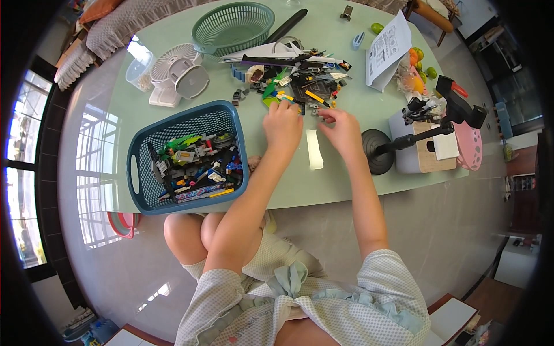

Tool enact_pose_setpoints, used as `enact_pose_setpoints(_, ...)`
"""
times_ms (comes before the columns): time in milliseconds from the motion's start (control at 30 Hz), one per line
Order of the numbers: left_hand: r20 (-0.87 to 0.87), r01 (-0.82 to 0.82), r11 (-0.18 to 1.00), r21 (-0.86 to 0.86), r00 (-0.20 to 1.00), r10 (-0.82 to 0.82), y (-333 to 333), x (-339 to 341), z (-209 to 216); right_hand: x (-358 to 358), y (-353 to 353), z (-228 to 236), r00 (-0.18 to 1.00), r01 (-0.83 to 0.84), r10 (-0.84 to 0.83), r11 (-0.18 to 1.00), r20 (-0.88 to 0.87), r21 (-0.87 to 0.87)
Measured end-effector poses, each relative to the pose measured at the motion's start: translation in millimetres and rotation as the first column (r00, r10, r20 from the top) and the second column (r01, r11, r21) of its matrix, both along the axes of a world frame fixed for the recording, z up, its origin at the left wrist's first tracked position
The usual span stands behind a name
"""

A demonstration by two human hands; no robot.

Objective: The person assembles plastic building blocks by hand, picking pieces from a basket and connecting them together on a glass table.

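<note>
A pile of toy building bricks point(311, 86) in black, grey, yellow and green lies on the pale green table. At its near edge is my left hand point(283, 128), fingers curled down and drawn together; what they hold, if anything, is hidden. My right hand point(343, 132) is just to the right, with thumb and forefinger closed near small grey pieces. I cannot tell what is pinched there. Left of my left forearm stands a blue basket point(134, 151) with more bricks in it, several green, black and blue.
A green basket point(231, 11) and a white fan point(176, 63) stand at the far left. On the right are a white paper packet point(388, 52), fruit point(419, 62), a black stand with a round base point(378, 151) and a storage box point(407, 151). A white strip point(314, 150) lies near my right hand.
</note>
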State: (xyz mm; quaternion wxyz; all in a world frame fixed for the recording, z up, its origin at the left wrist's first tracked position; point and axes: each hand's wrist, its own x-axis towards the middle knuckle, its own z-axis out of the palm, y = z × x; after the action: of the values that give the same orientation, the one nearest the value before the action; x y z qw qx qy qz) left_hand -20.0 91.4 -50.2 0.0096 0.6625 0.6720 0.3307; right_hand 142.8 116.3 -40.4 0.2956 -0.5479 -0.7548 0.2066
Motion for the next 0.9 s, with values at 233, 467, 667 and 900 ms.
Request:
enact_pose_setpoints(233,-0.031,-0.021,0.999,-0.031,0.999,0.020,2.9,-1.2,-1.7,-3.0,1.0,3.4,1.000,0.030,-0.030,0.999,-0.005,-0.021)
enact_pose_setpoints(467,-0.019,0.006,1.000,0.016,1.000,-0.006,0.9,0.0,-2.2,-11.1,14.3,-0.9,0.997,-0.051,0.056,0.994,-0.047,0.097)
enact_pose_setpoints(667,0.013,0.012,0.999,0.052,1.000,-0.013,-1.8,-0.5,-0.1,-11.9,10.1,2.6,0.998,-0.058,0.060,0.994,-0.024,0.094)
enact_pose_setpoints(900,0.046,0.048,0.998,0.040,0.998,-0.050,-3.9,-1.0,-0.7,-11.3,11.2,1.6,0.993,-0.099,0.086,0.976,0.075,0.194)
